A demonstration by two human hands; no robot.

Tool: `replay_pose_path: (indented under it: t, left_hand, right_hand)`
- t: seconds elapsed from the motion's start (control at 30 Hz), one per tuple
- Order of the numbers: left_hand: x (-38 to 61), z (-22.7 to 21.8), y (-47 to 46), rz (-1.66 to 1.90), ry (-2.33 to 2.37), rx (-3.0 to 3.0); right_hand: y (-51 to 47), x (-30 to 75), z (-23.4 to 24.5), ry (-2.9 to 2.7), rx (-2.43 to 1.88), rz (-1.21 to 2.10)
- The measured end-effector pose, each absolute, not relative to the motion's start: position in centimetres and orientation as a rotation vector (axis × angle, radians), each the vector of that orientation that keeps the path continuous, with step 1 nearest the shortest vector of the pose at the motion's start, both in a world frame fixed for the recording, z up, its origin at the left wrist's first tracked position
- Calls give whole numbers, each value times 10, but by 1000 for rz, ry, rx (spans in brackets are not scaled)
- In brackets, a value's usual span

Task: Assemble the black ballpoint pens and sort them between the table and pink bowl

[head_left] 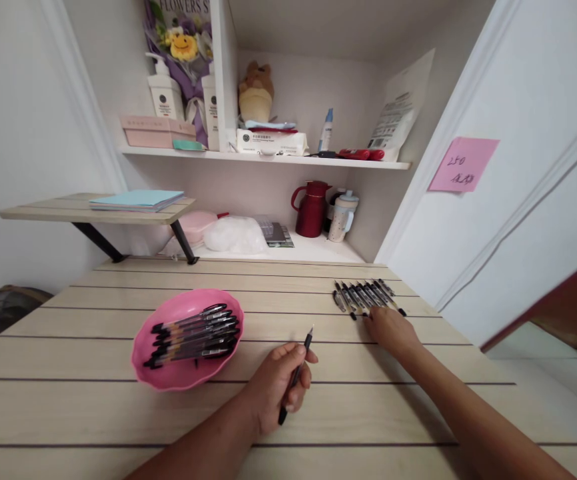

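Closest in, the left hand point(274, 388) is wrapped around a black pen point(295, 379), thumb pressed along the barrel and the bare writing tip pointing up and away. Just to its left on the slatted wooden tabletop point(278, 300) sits a pink bowl point(164, 377) with a wavy rim, holding a heap of dark-capped pens point(198, 333) that lie sideways, roughly parallel.

Farther out on the right, the right hand point(392, 328) reaches to the near edge of a row of pens point(368, 293) laid side by side on the tabletop. Its fingers bend downward there, but they are partly hidden, so I cannot tell whether they grip anything.

Beyond, at the left, a raised wooden board point(58, 210) on black brackets carries a stack of notebooks point(138, 199) with a light blue cover on top. Behind the tabletop, in the low compartment, are a clear plastic bag point(236, 235), a red jug point(311, 210) and, beside the jug, a speckled cup point(340, 219). The white shelf point(268, 158) above holds a pack of wipes point(272, 142), a blue-capped bottle point(326, 132) and a plush toy point(256, 93).
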State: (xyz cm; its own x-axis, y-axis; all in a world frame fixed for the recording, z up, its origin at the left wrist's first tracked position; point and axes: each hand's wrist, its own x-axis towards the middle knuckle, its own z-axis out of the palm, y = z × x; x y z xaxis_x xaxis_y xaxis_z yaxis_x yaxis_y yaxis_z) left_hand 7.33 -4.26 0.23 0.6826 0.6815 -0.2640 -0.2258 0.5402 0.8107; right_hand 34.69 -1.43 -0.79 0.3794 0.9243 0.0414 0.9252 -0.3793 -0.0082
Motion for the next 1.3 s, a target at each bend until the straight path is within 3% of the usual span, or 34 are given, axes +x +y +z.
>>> replay_pose_path:
  t: [1.3]
  left_hand:
    - [73, 1, -42, 586, 604, 841]
  right_hand:
    - [-13, 375, -9, -1646, -2587, -5]
